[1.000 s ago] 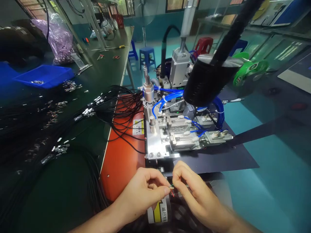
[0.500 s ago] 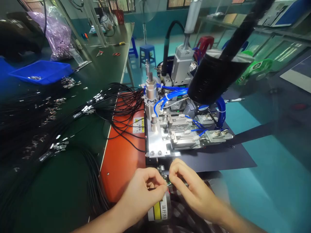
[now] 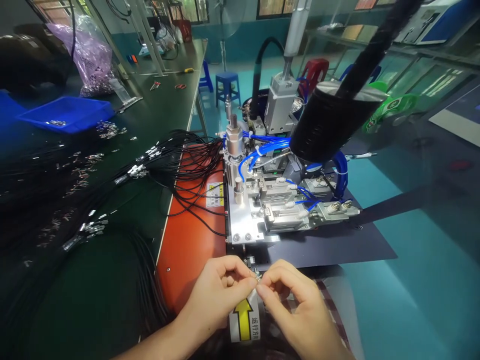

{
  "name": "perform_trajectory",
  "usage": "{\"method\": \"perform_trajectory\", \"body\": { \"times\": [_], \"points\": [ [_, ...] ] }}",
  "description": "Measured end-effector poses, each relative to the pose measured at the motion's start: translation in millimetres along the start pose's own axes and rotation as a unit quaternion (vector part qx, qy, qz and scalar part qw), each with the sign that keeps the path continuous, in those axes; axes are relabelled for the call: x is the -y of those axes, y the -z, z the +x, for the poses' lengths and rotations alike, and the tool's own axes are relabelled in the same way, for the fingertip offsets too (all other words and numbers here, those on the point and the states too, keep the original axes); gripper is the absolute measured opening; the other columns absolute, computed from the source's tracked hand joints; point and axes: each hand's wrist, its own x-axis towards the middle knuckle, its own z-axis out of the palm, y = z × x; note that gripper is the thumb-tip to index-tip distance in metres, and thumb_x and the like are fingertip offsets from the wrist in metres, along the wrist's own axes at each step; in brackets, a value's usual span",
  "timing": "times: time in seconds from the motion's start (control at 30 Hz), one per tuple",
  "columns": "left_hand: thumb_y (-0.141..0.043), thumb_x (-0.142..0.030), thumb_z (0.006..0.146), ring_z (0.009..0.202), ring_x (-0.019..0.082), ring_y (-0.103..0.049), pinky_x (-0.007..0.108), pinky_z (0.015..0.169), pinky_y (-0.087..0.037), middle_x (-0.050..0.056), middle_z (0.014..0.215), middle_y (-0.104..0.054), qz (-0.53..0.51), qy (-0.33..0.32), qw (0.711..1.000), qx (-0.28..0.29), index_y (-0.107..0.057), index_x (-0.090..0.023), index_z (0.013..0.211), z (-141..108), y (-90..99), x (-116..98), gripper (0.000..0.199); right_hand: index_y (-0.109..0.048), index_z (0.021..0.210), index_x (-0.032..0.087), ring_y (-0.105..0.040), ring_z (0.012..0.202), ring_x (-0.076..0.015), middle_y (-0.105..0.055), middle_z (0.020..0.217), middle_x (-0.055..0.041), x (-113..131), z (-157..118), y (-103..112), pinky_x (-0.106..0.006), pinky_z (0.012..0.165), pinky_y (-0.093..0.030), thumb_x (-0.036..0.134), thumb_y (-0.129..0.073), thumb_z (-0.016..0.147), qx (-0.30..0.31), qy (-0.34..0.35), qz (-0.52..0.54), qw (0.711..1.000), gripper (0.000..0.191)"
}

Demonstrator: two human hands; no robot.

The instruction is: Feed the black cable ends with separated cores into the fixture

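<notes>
My left hand point(image 3: 217, 292) and my right hand point(image 3: 296, 310) meet fingertip to fingertip at the bottom centre, just in front of the metal machine point(image 3: 262, 200). Between the pinched fingers is the end of a thin cable point(image 3: 258, 281), mostly hidden by the fingers; its exact form cannot be made out. Below the fingertips sits a white label with a yellow arrow point(image 3: 244, 320). The hands hover over the front edge of the orange machine base point(image 3: 187, 240).
A bundle of black cables with metal ends point(image 3: 123, 180) spreads over the dark green bench point(image 3: 93, 280) on the left. A blue tray point(image 3: 69, 114) and a pink plastic bag point(image 3: 92, 55) stand far left. A black cylinder point(image 3: 330, 125) hangs above the machine. Stools stand behind.
My right hand moved left and down until its fingertips touch the left hand's. The coloured wire ends seen earlier are now hidden between the fingers. The yellow arrow label is more exposed.
</notes>
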Motion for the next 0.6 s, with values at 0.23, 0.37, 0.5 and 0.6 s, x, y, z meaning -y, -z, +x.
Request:
{"method": "perform_trajectory", "body": {
  "times": [0.23, 0.37, 0.5, 0.6],
  "points": [
    [-0.072, -0.032, 0.068, 0.058, 0.013, -0.058, 0.019, 0.053, -0.041, 0.001, 0.058, -0.062, -0.052, -0.003, 0.999, 0.013, -0.060, -0.013, 0.068, -6, -4.6, -2, 0.022, -0.050, 0.064, 0.020, -0.044, 0.054, -0.0118, -0.046, 0.064, 0.0032, -6, -10, -24, -0.022, 0.049, -0.035, 0.024, -0.054, 0.085, -0.046, -0.052, 0.077, 0.995, 0.022],
    [-0.073, -0.030, 0.065, 0.050, 0.009, -0.052, 0.018, 0.048, -0.036, -0.001, 0.055, -0.058, -0.038, 0.004, 0.999, -0.002, -0.057, -0.013, 0.065, -6, -4.1, -3, 0.024, -0.056, 0.066, 0.019, -0.046, 0.057, -0.0126, -0.049, 0.066, 0.0025, -6, -8, -15, -0.022, 0.052, -0.038, 0.023, -0.059, 0.081, -0.033, -0.070, 0.097, 0.992, 0.016],
    [-0.072, -0.030, 0.065, 0.046, 0.006, -0.043, 0.017, 0.046, -0.031, -0.002, 0.057, -0.056, -0.032, 0.005, 0.999, -0.001, -0.054, -0.014, 0.065, -4, -2.1, 1, 0.025, -0.061, 0.076, 0.020, -0.047, 0.056, -0.0127, -0.053, 0.071, 0.0016, -1, 1, 4, -0.023, 0.051, -0.037, 0.025, -0.058, 0.080, -0.044, -0.060, 0.095, 0.993, 0.007],
    [-0.071, -0.033, 0.066, 0.045, 0.005, -0.040, 0.018, 0.045, -0.029, -0.002, 0.057, -0.056, -0.038, 0.006, 0.999, 0.004, -0.052, -0.014, 0.065, -4, -2.8, 3, 0.027, -0.061, 0.077, 0.021, -0.045, 0.053, -0.0122, -0.052, 0.071, 0.0020, 3, 4, 8, -0.024, 0.050, -0.037, 0.029, -0.057, 0.082, -0.024, -0.074, 0.114, 0.990, 0.010]
  ]
}}
